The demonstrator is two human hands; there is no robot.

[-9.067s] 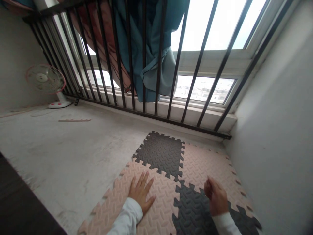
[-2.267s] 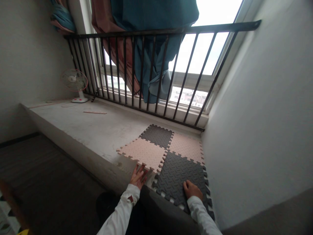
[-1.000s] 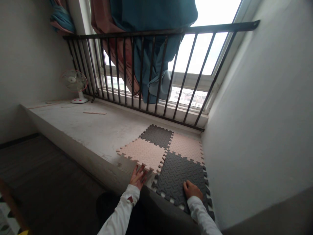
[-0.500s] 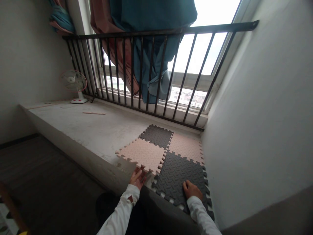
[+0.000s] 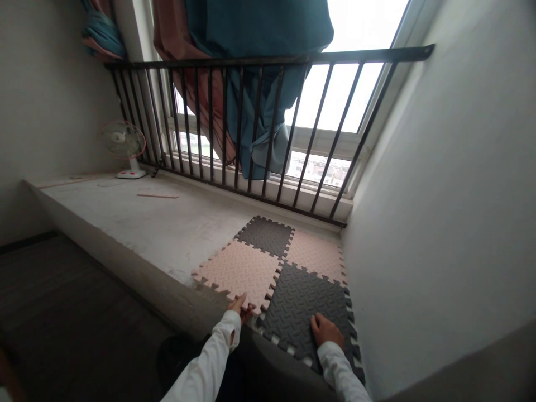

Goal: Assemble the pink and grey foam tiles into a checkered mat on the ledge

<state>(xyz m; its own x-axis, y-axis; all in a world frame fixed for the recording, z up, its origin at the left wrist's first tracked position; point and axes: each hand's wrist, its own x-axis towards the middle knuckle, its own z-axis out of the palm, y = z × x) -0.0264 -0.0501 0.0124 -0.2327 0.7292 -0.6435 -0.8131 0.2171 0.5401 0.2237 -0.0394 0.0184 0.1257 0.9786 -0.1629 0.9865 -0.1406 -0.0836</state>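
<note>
Four-square foam matting lies on the ledge by the right wall. My left hand [image 5: 240, 308] grips the front edge of the near pink foam mat tile [image 5: 243, 268], thumb on top and fingers underneath. A gap shows between that tile and the near dark grey foam tile [image 5: 310, 307] on its right. On the grey tile rests my right hand [image 5: 327, 331], its fingers curled and pressed down; nothing shows in them. Behind lie another dark grey tile [image 5: 267, 234] and another pink tile [image 5: 317, 255].
The concrete ledge [image 5: 125, 218] drops to a dark floor [image 5: 75, 312] on the left. A black railing [image 5: 268, 60] runs before the window, with curtains [image 5: 259, 33] hanging over it. A fan [image 5: 125, 142] and a thin strip [image 5: 157, 196] lie farther left.
My left hand has closed on the pink tile's front edge, thumb now over it, and that edge sits lower. My right hand stays on the grey tile. The view shifted slightly.
</note>
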